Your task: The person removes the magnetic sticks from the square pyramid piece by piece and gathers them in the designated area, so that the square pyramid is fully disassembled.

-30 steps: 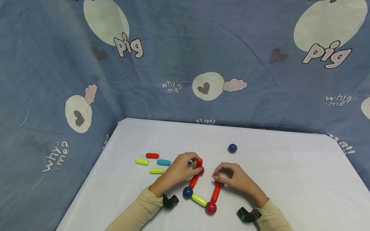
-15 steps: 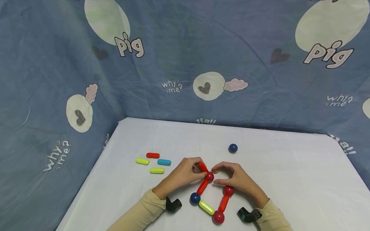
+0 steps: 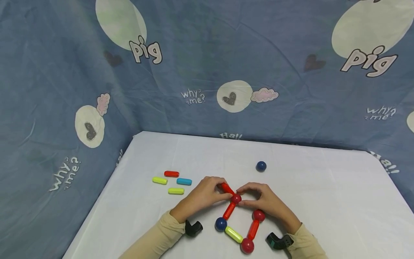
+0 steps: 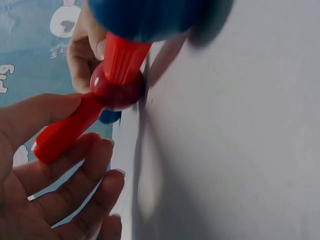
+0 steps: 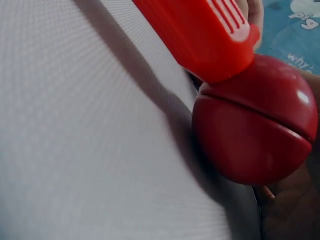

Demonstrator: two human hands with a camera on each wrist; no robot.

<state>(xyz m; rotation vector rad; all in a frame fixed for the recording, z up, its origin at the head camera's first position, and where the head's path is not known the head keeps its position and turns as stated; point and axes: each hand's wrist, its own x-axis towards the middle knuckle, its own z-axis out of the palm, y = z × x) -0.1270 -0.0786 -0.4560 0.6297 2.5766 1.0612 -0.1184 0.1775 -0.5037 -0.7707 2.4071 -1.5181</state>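
Observation:
My left hand (image 3: 204, 192) pinches a red stick (image 4: 67, 127) between thumb and fingers; its inner end meets a red ball (image 3: 236, 199). From the other side, the fingertips of my right hand (image 3: 263, 199) hold that same ball. A second red stick (image 3: 229, 211) runs from it to a blue ball (image 3: 221, 224). A yellow-green stick (image 3: 234, 234) links the blue ball to the front red ball (image 3: 247, 246), and a further red stick (image 3: 253, 230) joins this one to another red ball (image 3: 258, 216), just below my right hand. That last ball looms large in the right wrist view.
Loose sticks lie left of my left hand: a red one (image 3: 171, 174), a light blue one (image 3: 184, 181) and two yellow-green ones (image 3: 160, 180). Farther back sits a loose blue ball (image 3: 261, 166). A patterned blue cloth (image 3: 161, 108) hangs behind the white table (image 3: 339, 187).
The linked sticks and balls have shifted right and toward me. My left hand's stick has tilted, bringing its ball toward my right hand, whose fingers have left the right-hand ball and closed around this one.

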